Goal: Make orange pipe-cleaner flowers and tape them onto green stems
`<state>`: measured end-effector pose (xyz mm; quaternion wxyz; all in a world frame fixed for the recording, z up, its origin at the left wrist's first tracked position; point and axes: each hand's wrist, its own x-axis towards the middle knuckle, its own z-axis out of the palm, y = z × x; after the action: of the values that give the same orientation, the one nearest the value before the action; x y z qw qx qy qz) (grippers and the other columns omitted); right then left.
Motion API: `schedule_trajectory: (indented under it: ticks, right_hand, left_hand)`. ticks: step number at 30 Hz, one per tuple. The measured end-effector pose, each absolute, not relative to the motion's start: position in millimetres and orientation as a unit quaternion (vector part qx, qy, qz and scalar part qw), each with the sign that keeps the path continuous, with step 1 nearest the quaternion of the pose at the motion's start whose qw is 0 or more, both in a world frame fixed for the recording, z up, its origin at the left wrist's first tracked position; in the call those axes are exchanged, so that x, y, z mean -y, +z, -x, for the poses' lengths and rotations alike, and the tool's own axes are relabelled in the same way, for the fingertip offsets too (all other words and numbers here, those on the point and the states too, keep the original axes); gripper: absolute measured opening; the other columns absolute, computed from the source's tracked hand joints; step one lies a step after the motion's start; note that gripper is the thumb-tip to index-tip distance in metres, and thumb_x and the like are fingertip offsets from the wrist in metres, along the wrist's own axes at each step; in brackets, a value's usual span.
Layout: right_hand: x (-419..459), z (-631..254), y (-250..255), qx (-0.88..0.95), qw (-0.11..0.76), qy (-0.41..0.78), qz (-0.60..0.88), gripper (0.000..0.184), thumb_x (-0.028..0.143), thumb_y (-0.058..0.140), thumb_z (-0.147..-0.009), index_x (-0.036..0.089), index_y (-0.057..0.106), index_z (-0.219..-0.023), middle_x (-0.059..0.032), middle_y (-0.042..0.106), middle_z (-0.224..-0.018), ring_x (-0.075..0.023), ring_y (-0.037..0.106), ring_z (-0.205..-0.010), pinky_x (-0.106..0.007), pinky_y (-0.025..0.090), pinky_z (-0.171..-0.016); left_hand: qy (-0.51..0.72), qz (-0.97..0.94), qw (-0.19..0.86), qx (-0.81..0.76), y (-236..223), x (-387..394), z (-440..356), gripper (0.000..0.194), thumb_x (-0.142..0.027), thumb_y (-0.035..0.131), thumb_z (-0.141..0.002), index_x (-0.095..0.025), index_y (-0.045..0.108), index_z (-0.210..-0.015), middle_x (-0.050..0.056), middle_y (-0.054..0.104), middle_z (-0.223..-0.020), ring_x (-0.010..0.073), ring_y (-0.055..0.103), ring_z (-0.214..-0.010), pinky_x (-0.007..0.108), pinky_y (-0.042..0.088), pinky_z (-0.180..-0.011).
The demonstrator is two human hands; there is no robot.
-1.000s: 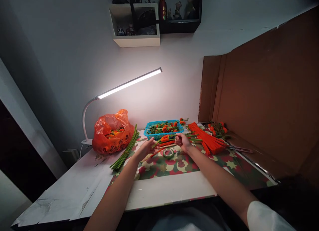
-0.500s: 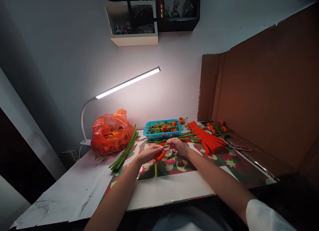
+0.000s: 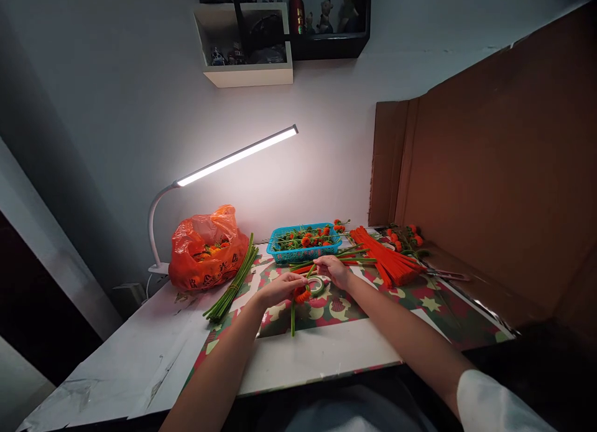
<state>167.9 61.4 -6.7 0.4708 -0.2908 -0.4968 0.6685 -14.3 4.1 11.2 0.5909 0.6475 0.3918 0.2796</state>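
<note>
Above the table's middle, my left hand (image 3: 283, 288) is closed on a green pipe cleaner (image 3: 293, 320), whose end hangs down below the fingers. An orange coiled pipe cleaner (image 3: 303, 295) sits just under the left fingertips, partly hidden by them. My right hand (image 3: 334, 273), close by on the right, pinches the upper part of the green pipe cleaner. Right behind the orange coil lies a roll of green tape (image 3: 317, 287) on the patterned mat. More green and orange pipe cleaners (image 3: 359, 258) lie beyond the right hand.
A blue basket (image 3: 305, 254) holds orange flowers on green stems. Left of it stand an orange plastic bag (image 3: 205, 258) and a green pipe cleaner bundle (image 3: 233, 286). To the right lie orange pipe cleaners (image 3: 387, 258) and scissors (image 3: 448, 275) beside a cardboard wall (image 3: 485, 171). A lamp (image 3: 237, 156) shines overhead.
The hands came together and nearer to me, and the orange coil turned from lying sideways to hanging below the left fingers. Over the last half second the right hand drew slightly away from the left.
</note>
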Motion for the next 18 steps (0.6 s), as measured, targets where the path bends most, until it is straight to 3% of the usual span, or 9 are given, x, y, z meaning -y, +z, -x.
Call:
schedule_trajectory:
  ticks: [9,18]
  right_hand:
    - [-70.3,-177.9,-5.7,0.484,0.505,0.655,0.286,0.029,0.032,0.072,-0.056,0.017,0.049,-0.046,0.0048,0.046,-0.045,-0.0052,0.038,-0.043,-0.022,0.032,-0.048]
    - [-79.8,-185.4,-8.4,0.492,0.522,0.643,0.269,0.03,0.032,0.072,-0.056,0.018,0.048,-0.045,0.0051,0.044,-0.044,-0.005,0.033,-0.041,-0.023,0.026,-0.045]
  left_hand:
    - [0.254,-0.652,0.596,-0.393,16.6,0.4,11.7,0.041,-0.052,0.065,-0.071,-0.012,0.058,-0.064,-0.001,0.051,-0.057,0.0074,0.041,-0.048,0.021,0.027,-0.045]
    - [0.239,-0.654,0.604,-0.388,18.5,3.2,9.3,0.042,-0.053,0.065,-0.071,-0.013,0.056,-0.06,0.001,0.054,-0.056,0.0096,0.048,-0.048,0.022,0.032,-0.047]
